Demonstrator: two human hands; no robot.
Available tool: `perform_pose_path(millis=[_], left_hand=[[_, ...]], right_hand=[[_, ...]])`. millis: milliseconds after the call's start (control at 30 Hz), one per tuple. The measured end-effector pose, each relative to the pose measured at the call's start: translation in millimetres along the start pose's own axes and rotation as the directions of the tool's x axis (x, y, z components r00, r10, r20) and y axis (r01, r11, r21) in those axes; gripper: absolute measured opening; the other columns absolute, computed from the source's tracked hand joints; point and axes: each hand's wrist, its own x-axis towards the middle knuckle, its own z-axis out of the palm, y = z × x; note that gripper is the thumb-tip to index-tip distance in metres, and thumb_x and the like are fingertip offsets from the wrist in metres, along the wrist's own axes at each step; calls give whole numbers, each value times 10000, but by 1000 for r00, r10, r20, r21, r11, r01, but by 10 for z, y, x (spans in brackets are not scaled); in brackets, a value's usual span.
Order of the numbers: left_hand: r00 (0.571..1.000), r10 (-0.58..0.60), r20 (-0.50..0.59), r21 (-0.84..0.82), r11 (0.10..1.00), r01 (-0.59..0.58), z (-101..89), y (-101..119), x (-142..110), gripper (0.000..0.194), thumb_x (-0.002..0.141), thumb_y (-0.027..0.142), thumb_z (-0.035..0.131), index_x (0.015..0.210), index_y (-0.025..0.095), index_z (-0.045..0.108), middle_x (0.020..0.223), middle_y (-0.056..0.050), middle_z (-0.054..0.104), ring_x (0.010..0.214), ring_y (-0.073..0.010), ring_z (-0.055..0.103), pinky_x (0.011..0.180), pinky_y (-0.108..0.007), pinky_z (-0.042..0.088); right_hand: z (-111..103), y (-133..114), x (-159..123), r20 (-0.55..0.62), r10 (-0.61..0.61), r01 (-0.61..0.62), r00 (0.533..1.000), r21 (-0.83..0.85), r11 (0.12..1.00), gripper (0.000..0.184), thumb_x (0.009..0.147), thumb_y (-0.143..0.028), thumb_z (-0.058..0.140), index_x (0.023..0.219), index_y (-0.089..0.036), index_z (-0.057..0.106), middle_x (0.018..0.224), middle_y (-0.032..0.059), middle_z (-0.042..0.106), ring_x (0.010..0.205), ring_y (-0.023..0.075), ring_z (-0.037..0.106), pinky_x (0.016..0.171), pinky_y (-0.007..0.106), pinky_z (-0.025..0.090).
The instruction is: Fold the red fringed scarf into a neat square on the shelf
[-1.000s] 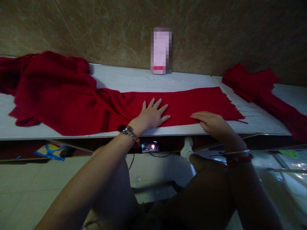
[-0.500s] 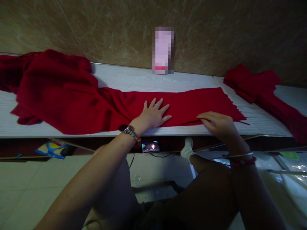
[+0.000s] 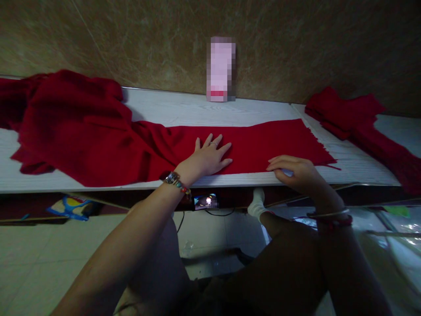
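A long red scarf [image 3: 263, 140] lies stretched along the white table [image 3: 184, 109], its fringed end at the right and its other end bunched in a heap at the left. My left hand [image 3: 207, 157] lies flat on the scarf's middle, fingers spread. Near the table's front edge my right hand [image 3: 294, 171] rests at the scarf's near hem, with fingers curled and pinching the cloth's edge.
A second pile of red cloth [image 3: 355, 118] sits at the table's right end. A pink blurred box [image 3: 220, 69] stands against the brown wall at the back. Below the table are my knees, a phone [image 3: 205, 201] and a tiled floor.
My right hand has slid a little to the right and back toward the table's front edge, its fingers curling onto the scarf's hem. My left hand has stayed in place.
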Motion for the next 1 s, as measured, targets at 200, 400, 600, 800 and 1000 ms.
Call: perform_pose_path(millis=[200, 400, 600, 800, 1000], left_hand=[[998, 48, -32, -22, 999, -49, 37, 124, 83, 603, 922, 546, 272, 1457, 271, 231, 1557, -81, 119, 1410, -343, 60, 1088, -606, 109], [999, 39, 9, -3, 999, -39, 36, 137, 76, 606, 930, 539, 243, 1464, 253, 216, 1557, -85, 112, 1410, -341, 55, 1099, -591, 85], [999, 52, 12, 5, 999, -52, 25, 127, 47, 616, 926, 550, 240, 1467, 259, 199, 1559, -73, 97, 1411, -339, 50, 1101, -587, 85], [998, 57, 6, 17, 998, -58, 37, 126, 31, 610, 931, 539, 242, 1467, 251, 202, 1558, -78, 103, 1412, -330, 55, 1108, -571, 91], [998, 56, 20, 20, 998, -57, 25, 126, 27, 598, 937, 525, 237, 1467, 248, 201, 1558, -76, 99, 1410, -339, 58, 1100, -588, 97]], right_hand=[[-15, 7, 54, 35, 14, -13, 999, -6, 1000, 251, 753, -159, 442, 704, -248, 672, 812, 11, 710, 820, 174, 672, 765, 315, 545], [23, -22, 103, -47, 52, -53, 998, -19, 998, 259, 782, -153, 434, 749, -233, 679, 814, 32, 708, 805, 186, 667, 767, 330, 543], [103, -67, 164, -73, 44, -45, 996, -3, 999, 238, 835, -230, 471, 927, -212, 690, 945, 67, 709, 908, 217, 653, 839, 390, 529], [81, -97, 150, 12, -54, 53, 998, 33, 998, 219, 843, -257, 499, 896, -203, 705, 934, 54, 717, 893, 192, 662, 823, 328, 542], [77, -45, 95, 19, -77, 77, 997, -2, 997, 260, 858, -203, 445, 894, -195, 702, 958, 67, 724, 929, 192, 665, 852, 330, 540]])
